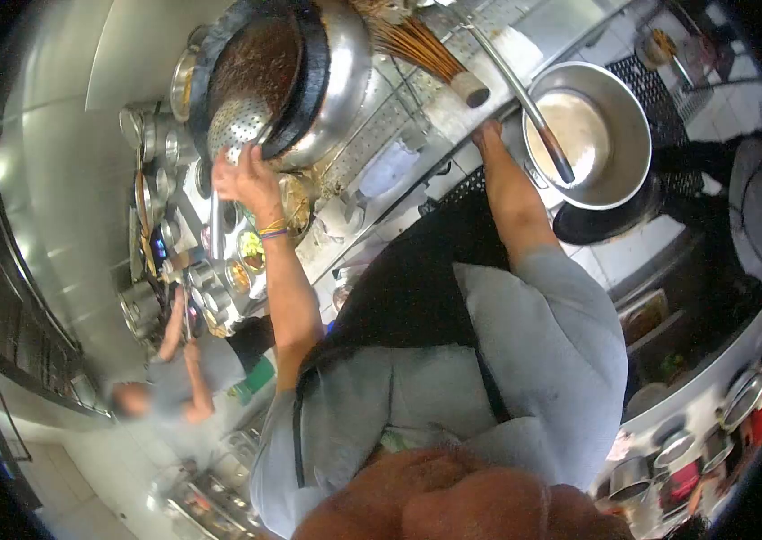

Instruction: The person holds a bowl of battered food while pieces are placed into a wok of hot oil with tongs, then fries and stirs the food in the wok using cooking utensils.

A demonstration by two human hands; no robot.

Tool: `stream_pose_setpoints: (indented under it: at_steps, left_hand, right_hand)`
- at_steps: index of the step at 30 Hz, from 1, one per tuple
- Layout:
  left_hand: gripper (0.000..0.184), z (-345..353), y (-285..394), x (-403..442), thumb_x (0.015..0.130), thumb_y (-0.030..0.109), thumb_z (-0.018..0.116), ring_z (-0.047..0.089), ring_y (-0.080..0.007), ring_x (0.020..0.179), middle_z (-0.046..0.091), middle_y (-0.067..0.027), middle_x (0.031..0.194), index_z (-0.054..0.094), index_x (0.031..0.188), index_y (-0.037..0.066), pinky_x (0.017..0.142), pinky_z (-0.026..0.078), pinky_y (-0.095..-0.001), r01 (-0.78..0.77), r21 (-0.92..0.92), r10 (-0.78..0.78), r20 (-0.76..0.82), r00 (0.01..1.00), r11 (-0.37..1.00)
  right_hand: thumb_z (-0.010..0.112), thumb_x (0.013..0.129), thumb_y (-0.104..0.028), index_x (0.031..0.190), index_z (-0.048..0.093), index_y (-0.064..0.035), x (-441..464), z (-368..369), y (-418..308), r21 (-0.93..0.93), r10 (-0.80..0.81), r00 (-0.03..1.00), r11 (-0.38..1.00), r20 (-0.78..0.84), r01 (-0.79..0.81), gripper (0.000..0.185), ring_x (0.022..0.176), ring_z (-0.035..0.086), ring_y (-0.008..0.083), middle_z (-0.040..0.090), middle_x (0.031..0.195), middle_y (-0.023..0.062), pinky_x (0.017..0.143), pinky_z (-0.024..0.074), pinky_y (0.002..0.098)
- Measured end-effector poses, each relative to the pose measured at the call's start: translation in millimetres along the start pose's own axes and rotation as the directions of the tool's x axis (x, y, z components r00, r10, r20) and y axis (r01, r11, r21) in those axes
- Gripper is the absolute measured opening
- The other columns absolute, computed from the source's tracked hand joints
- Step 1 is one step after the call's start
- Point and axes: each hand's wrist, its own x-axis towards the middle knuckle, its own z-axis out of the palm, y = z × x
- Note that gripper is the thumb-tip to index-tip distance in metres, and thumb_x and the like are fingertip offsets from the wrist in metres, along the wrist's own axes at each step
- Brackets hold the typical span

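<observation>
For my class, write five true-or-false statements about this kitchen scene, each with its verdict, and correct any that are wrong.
1. The left hand holds a perforated skimmer at the wok. True.

2. The right hand is deep inside the large pot. False: the right hand is outside the large pot, by the counter edge.

3. Coloured bands circle the left wrist. True.

4. The long-handled tool lies wholly inside the wok. False: the long-handled tool reaches over the large pot.

5. The person wears a black apron over a grey shirt. True.

No readable text, label, brand, number or sign anywhere in the head camera's view
</observation>
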Motion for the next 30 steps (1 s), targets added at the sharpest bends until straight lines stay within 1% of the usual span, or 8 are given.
stream_pose_setpoints:
  at_steps: [1, 5, 6, 8, 16, 23, 26, 30]
  left_hand:
    - [0.014, -6.0, 0.2, 7.6, 0.088, 0.031, 0.07, 0.043, -0.0345, 0.125, 0.056, -0.0093, 0.135, 0.076, 0.098, 0.023, 0.1, 0.027, -0.0526, -0.085, -0.01, 0.083, -0.09, 0.992, 0.996]
    - [0.035, -6.9, 2.0, 19.7, 0.086, 0.035, 0.073, 0.037, -0.0374, 0.131, 0.04, -0.0188, 0.147, 0.066, 0.118, 0.022, 0.104, 0.023, -0.0558, 0.026, -0.052, -0.034, -0.164, 0.986, 0.998]
    - [0.04, -8.9, 1.7, 21.7, 0.086, 0.036, 0.074, 0.036, -0.0383, 0.133, 0.036, -0.0206, 0.149, 0.064, 0.122, 0.022, 0.104, 0.022, -0.0564, 0.057, -0.075, -0.069, -0.172, 0.983, 0.996]
    - [0.046, -12.2, 3.4, 19.5, 0.084, 0.037, 0.075, 0.033, -0.04, 0.134, 0.032, -0.0223, 0.151, 0.062, 0.125, 0.02, 0.106, 0.021, -0.0573, 0.065, -0.071, -0.074, -0.148, 0.986, 0.995]
    - [0.052, -9.5, 3.7, 16.8, 0.084, 0.038, 0.075, 0.029, -0.0427, 0.137, 0.028, -0.0248, 0.152, 0.061, 0.128, 0.016, 0.109, 0.018, -0.0586, 0.085, -0.102, -0.1, -0.143, 0.985, 0.991]
    - [0.056, -9.5, 2.7, 16.5, 0.082, 0.037, 0.078, 0.029, -0.0431, 0.138, 0.027, -0.0251, 0.153, 0.06, 0.131, 0.017, 0.108, 0.019, -0.0595, 0.084, -0.094, -0.096, -0.133, 0.987, 0.992]
    - [0.059, -9.3, 3.2, 12.8, 0.081, 0.035, 0.079, 0.029, -0.0432, 0.138, 0.027, -0.0254, 0.153, 0.058, 0.133, 0.017, 0.108, 0.02, -0.0602, 0.113, -0.086, -0.121, -0.103, 0.987, 0.99]
    - [0.063, -15.5, 8.4, 3.5, 0.08, 0.034, 0.08, 0.029, -0.0429, 0.139, 0.024, -0.0268, 0.154, 0.056, 0.135, 0.015, 0.108, 0.025, -0.0598, 0.161, -0.104, -0.158, 0.034, 0.987, 0.981]
  right_hand:
    - [0.069, 0.085, -0.032, 0.095, 0.065, 0.0008, 2.6, 0.8, 1.8, 0.019, -0.006, 1.0, 1.0, -0.017, 0.006, 0.035, 0.067, 0.064, 0.0266, 0.067, 0.084, 0.0148, 0.054, 0.0492, 0.043]
    - [0.072, 0.082, -0.027, 0.093, 0.066, 0.0055, 42.1, 1.9, 26.2, 0.079, -0.058, 0.997, 0.995, -0.047, 0.062, 0.035, 0.07, 0.065, 0.0276, 0.067, 0.084, 0.0172, 0.058, 0.0502, 0.0455]
    - [0.073, 0.081, -0.026, 0.093, 0.067, 0.004, 46.2, -1.1, 34.2, 0.001, -0.126, 0.992, 0.992, 0.003, 0.126, 0.033, 0.068, 0.065, 0.0276, 0.067, 0.083, 0.017, 0.056, 0.05, 0.0455]
    - [0.066, 0.084, -0.022, 0.096, 0.066, 0.0003, 40.9, -1.8, 31.7, 0.073, -0.067, 0.998, 0.995, -0.022, 0.068, 0.026, 0.073, 0.065, 0.0295, 0.067, 0.089, 0.0159, 0.062, 0.0523, 0.0459]
    - [0.074, 0.078, -0.018, 0.09, 0.066, -0.0006, -22.3, 10.2, -11.9, 0.055, -0.032, 0.996, 0.998, -0.085, 0.037, 0.022, 0.065, 0.061, 0.0286, 0.066, 0.08, 0.0136, 0.061, 0.0503, 0.043]
    - [0.075, 0.076, -0.008, 0.117, 0.057, 0.0009, -59.9, 4.8, -34.9, -0.05, 0.005, 1.0, 0.999, 0.021, -0.004, 0.046, 0.073, 0.06, 0.0268, 0.065, 0.092, 0.0126, 0.06, 0.0479, 0.0415]
    - [0.075, 0.079, -0.013, 0.119, 0.056, 0.0019, -39.6, 2.6, -24.7, -0.127, 0.037, 0.999, 0.991, 0.003, -0.037, 0.047, 0.074, 0.06, 0.0287, 0.064, 0.093, 0.0145, 0.061, 0.0492, 0.0428]
    - [0.066, 0.085, -0.019, 0.125, 0.051, 0.002, -27.5, -4.6, -14.4, -0.135, 0.061, 0.996, 0.99, 0.071, -0.051, 0.047, 0.086, 0.062, 0.0317, 0.062, 0.106, 0.0171, 0.072, 0.0497, 0.0487]
